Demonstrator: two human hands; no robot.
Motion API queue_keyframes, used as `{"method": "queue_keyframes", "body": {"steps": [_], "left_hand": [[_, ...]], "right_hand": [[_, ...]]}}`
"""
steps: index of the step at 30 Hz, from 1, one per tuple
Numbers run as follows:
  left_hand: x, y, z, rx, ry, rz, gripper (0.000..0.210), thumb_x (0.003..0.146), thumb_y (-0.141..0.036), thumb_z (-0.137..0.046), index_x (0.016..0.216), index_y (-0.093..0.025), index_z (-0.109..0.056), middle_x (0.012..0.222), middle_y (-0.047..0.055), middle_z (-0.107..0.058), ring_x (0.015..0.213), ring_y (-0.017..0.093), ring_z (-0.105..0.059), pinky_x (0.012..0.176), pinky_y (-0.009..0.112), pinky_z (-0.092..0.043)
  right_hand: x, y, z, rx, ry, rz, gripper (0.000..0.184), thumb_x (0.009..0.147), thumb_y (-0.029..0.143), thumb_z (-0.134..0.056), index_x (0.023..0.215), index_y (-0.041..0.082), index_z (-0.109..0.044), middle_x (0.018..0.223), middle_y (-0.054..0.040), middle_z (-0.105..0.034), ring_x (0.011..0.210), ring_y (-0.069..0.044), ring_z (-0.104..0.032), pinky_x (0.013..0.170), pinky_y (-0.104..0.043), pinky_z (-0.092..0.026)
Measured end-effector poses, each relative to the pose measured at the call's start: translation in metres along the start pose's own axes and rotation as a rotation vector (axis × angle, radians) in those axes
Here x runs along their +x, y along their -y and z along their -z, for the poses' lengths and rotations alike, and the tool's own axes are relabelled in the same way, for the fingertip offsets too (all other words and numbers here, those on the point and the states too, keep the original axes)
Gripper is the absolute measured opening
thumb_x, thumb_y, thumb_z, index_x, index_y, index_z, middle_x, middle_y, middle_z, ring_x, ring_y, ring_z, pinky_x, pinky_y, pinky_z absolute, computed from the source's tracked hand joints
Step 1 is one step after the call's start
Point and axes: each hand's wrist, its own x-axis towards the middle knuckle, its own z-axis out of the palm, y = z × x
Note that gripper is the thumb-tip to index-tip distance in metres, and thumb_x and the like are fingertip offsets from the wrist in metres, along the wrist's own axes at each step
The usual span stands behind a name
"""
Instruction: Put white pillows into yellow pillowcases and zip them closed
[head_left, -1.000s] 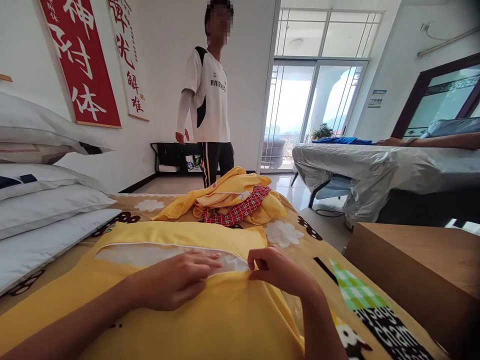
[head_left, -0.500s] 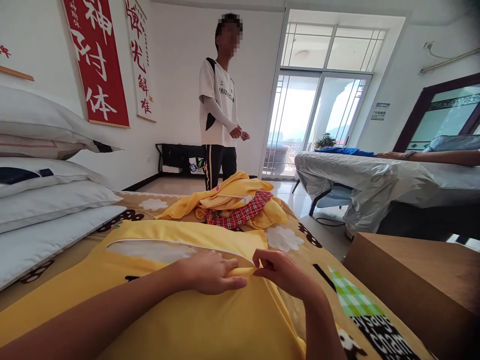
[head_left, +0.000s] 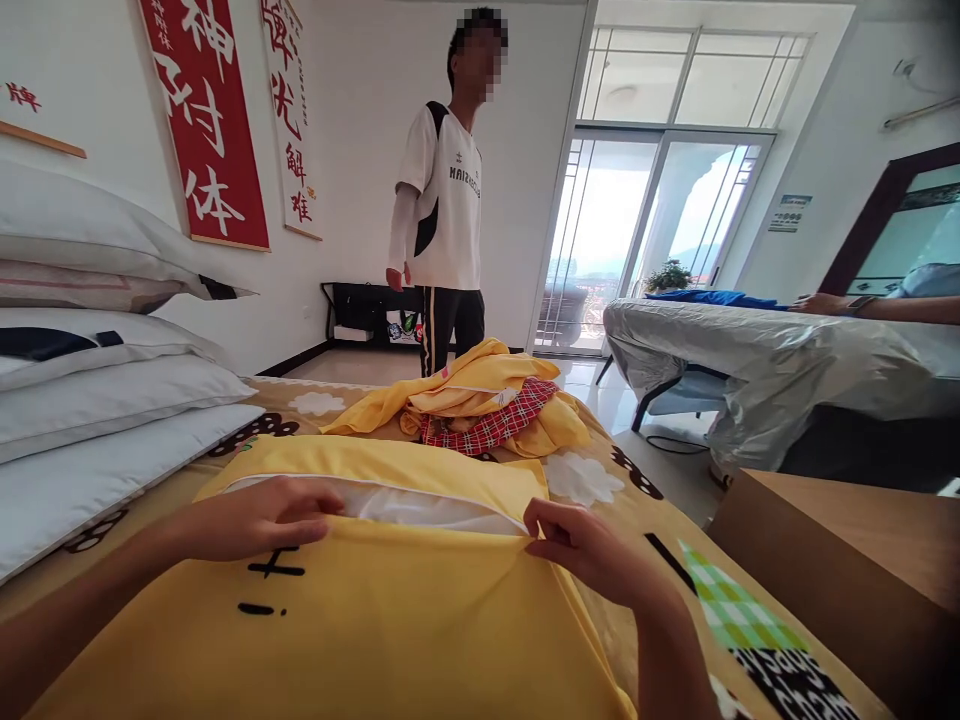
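A yellow pillowcase (head_left: pixel 420 610) with black lettering lies across the bed in front of me. Its long opening, edged with a white zipper-like strip, gapes and shows a white pillow (head_left: pixel 420 508) inside. On the left, my left hand (head_left: pixel 262 520) is closed on the near edge of the opening, with thumb and fingers around the cloth. At the opening's right end, my right hand (head_left: pixel 581 545) pinches the same edge near the corner. Between the two hands that edge runs nearly straight. The pillowcase's lower part runs out of view below.
Stacked white pillows (head_left: pixel 112 395) stand at the left. Crumpled yellow clothes (head_left: pixel 480 375) with red plaid cloth (head_left: pixel 487 430) lie farther up the patterned bedspread (head_left: pixel 577 480). A cardboard box (head_left: pixel 840 540) is at the right. Beyond are a standing person (head_left: pixel 450 210) and a plastic-covered table (head_left: pixel 697 325).
My left hand has slid left along the opening's edge, uncovering more white pillow and the black lettering. My right hand keeps its pinch. The standing person has lowered their arms.
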Motion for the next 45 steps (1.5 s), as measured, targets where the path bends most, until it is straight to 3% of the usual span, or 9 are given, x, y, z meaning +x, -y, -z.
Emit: {"method": "queue_keyframes", "body": {"steps": [4, 10, 19, 24, 27, 31, 33, 39, 45], "left_hand": [[0.01, 0.006, -0.026, -0.021, 0.162, 0.045, 0.054, 0.087, -0.064, -0.039, 0.096, -0.019, -0.068, 0.096, 0.006, -0.067, 0.086, 0.021, -0.06, 0.072, 0.023, -0.04], [0.045, -0.006, -0.052, 0.159, 0.173, 0.092, 0.072, 0.079, -0.078, -0.033, 0.073, -0.015, -0.068, 0.074, 0.011, -0.066, 0.068, 0.023, -0.06, 0.055, 0.027, -0.036], [0.035, 0.001, -0.049, -0.01, 0.198, 0.146, 0.068, 0.082, -0.077, -0.03, 0.067, -0.017, -0.057, 0.072, 0.006, -0.061, 0.062, 0.017, -0.055, 0.054, 0.025, -0.036], [0.005, 0.019, -0.037, -0.028, -0.056, -0.039, 0.059, 0.088, -0.065, -0.037, 0.055, -0.016, -0.044, 0.059, 0.001, -0.046, 0.057, 0.013, -0.042, 0.056, 0.025, -0.032], [-0.018, 0.03, -0.026, -0.033, -0.168, -0.012, 0.052, 0.09, -0.059, -0.04, 0.064, -0.016, -0.053, 0.065, 0.001, -0.051, 0.064, 0.014, -0.045, 0.059, 0.024, -0.034], [-0.024, 0.019, -0.022, 0.026, -0.118, 0.034, 0.047, 0.088, -0.061, -0.044, 0.086, -0.016, -0.059, 0.077, 0.002, -0.059, 0.071, 0.016, -0.05, 0.063, 0.024, -0.036], [-0.015, 0.01, -0.027, 0.052, -0.083, 0.015, 0.049, 0.087, -0.062, -0.043, 0.09, -0.016, -0.06, 0.078, 0.002, -0.061, 0.071, 0.017, -0.053, 0.064, 0.024, -0.036], [0.015, 0.01, -0.052, 0.038, 0.056, -0.004, 0.058, 0.09, -0.065, -0.032, 0.075, -0.018, -0.061, 0.069, 0.002, -0.062, 0.062, 0.016, -0.053, 0.056, 0.025, -0.031], [0.007, 0.002, -0.056, 0.141, -0.093, 0.058, 0.05, 0.094, -0.057, -0.032, 0.075, -0.018, -0.057, 0.075, 0.004, -0.064, 0.068, 0.018, -0.056, 0.06, 0.026, -0.031]], "right_hand": [[0.002, -0.003, -0.001, -0.004, 0.022, -0.011, 0.014, 0.084, 0.033, -0.054, 0.077, 0.022, -0.048, 0.063, 0.005, -0.039, 0.061, -0.011, -0.034, 0.056, -0.024, -0.028], [-0.001, -0.007, 0.0, 0.019, 0.041, 0.012, 0.022, 0.085, 0.04, -0.054, 0.075, 0.022, -0.047, 0.064, 0.0045, -0.039, 0.061, -0.012, -0.034, 0.056, -0.024, -0.029], [-0.003, -0.005, 0.003, 0.105, 0.097, 0.08, 0.026, 0.085, 0.043, -0.057, 0.074, 0.021, -0.05, 0.066, 0.0043, -0.039, 0.064, -0.012, -0.035, 0.059, -0.025, -0.031], [-0.003, -0.006, 0.004, 0.056, 0.073, 0.056, 0.022, 0.084, 0.04, -0.058, 0.074, 0.021, -0.056, 0.065, 0.0031, -0.046, 0.063, -0.013, -0.04, 0.06, -0.026, -0.035], [-0.002, 0.007, 0.0, 0.017, 0.01, 0.098, 0.027, 0.087, 0.046, -0.054, 0.08, 0.022, -0.065, 0.081, -0.0023, -0.06, 0.075, -0.016, -0.052, 0.072, -0.029, -0.042], [0.006, 0.047, -0.025, -0.011, -0.166, 0.191, 0.038, 0.089, 0.053, -0.051, 0.115, 0.028, -0.063, 0.117, -0.006, -0.062, 0.11, -0.023, -0.053, 0.095, -0.034, -0.039], [0.014, 0.065, -0.045, -0.05, -0.126, 0.289, 0.041, 0.092, 0.052, -0.046, 0.122, 0.028, -0.06, 0.121, -0.0057, -0.062, 0.114, -0.023, -0.052, 0.098, -0.033, -0.036], [0.036, 0.069, -0.089, -0.298, 0.059, 0.094, 0.058, 0.095, 0.059, -0.03, 0.077, 0.021, -0.069, 0.079, -0.0076, -0.07, 0.078, -0.021, -0.063, 0.07, -0.03, -0.039], [0.033, 0.064, -0.083, -0.321, 0.072, 0.149, 0.056, 0.096, 0.059, -0.029, 0.074, 0.021, -0.065, 0.076, -0.0059, -0.069, 0.075, -0.019, -0.062, 0.068, -0.029, -0.036]]}}
